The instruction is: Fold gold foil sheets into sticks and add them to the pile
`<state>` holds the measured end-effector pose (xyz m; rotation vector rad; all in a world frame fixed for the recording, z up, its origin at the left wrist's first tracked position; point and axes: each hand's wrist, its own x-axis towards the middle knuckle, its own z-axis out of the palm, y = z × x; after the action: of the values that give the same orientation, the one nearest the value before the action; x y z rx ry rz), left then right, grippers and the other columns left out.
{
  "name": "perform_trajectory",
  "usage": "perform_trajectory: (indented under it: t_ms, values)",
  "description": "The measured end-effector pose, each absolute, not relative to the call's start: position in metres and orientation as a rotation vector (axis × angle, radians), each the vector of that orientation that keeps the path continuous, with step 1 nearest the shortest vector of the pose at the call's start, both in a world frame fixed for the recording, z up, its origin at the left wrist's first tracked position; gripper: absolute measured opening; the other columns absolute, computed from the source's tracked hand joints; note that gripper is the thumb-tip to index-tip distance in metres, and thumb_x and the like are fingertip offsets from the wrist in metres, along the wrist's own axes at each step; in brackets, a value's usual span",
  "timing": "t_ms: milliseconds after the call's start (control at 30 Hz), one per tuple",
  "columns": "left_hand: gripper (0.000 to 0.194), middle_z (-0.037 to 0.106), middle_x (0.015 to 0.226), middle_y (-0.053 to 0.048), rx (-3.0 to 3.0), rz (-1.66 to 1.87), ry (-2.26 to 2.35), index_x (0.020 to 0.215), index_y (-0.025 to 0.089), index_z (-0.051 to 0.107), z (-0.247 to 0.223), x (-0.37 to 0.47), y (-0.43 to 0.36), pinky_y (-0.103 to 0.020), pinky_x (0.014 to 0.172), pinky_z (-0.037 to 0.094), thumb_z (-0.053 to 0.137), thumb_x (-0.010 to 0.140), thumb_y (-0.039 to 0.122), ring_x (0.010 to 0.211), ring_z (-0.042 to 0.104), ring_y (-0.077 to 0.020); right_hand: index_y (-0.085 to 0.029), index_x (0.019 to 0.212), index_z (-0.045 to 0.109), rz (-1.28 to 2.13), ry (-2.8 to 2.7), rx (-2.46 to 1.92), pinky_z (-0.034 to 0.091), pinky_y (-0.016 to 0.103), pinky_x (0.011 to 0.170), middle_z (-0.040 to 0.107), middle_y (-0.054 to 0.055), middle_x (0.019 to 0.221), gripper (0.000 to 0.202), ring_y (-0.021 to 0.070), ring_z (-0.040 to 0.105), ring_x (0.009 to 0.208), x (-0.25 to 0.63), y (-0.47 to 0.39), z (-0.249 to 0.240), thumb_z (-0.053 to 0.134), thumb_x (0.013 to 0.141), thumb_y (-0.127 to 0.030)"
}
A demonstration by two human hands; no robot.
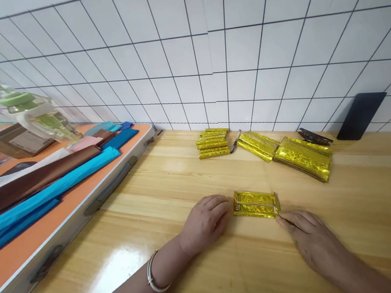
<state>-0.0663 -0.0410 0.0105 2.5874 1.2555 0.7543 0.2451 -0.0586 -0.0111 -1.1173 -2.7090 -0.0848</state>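
A small sheet of gold foil paper (256, 208) lies on the wooden table with its edges folded inward, and its short ends stand up slightly. My right hand (309, 232) pinches the lower right corner of this sheet between thumb and forefinger. At the left end, my left hand (207, 219) rests on the table with its fingers curled together. Its fingertips come right up to the foil's edge; the thumb is hidden, and what it may hold does not show. A silver bangle (150, 273) circles the left wrist.
Farther back lie several rolled gold foil pieces (213, 152), a pen (236, 141), flat gold foil stacks (303, 157), a dark hair clip (315, 137) and a black phone (361, 116) against the tiled wall. On the left, an orange-topped surface (90, 195) carries folded cloths, a box and a bottle.
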Motion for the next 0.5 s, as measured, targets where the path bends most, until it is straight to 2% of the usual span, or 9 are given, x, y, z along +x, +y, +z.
perform_trajectory:
  t_ms: [200, 500]
  values:
    - [0.034, 0.054, 0.127, -0.005, 2.624, 0.698, 1.092, 0.124, 0.022, 0.046, 0.0061, -0.0660, -0.0350, -0.035, 0.098, 0.038, 0.043, 0.090, 0.020, 0.121, 0.045, -0.0180, -0.013, 0.129, 0.049, -0.032, -2.707, -1.093, 0.042, 0.041, 0.091, 0.057, 0.013, 0.120, 0.046, 0.0240, 0.047, 0.108, 0.2454, -0.0563, -0.0108, 0.040, 0.085, -0.008]
    - [0.041, 0.052, 0.130, -0.007, 2.580, 0.610, 1.059, 0.129, 0.019, 0.041, 0.0070, -0.0639, -0.0366, -0.036, 0.101, 0.035, 0.043, 0.087, 0.018, 0.126, 0.040, -0.0180, -0.015, 0.131, 0.047, 0.016, -2.692, -1.083, 0.043, 0.041, 0.090, 0.057, 0.013, 0.120, 0.048, 0.0236, 0.048, 0.108, 0.2465, -0.0559, -0.0100, 0.039, 0.084, -0.007]
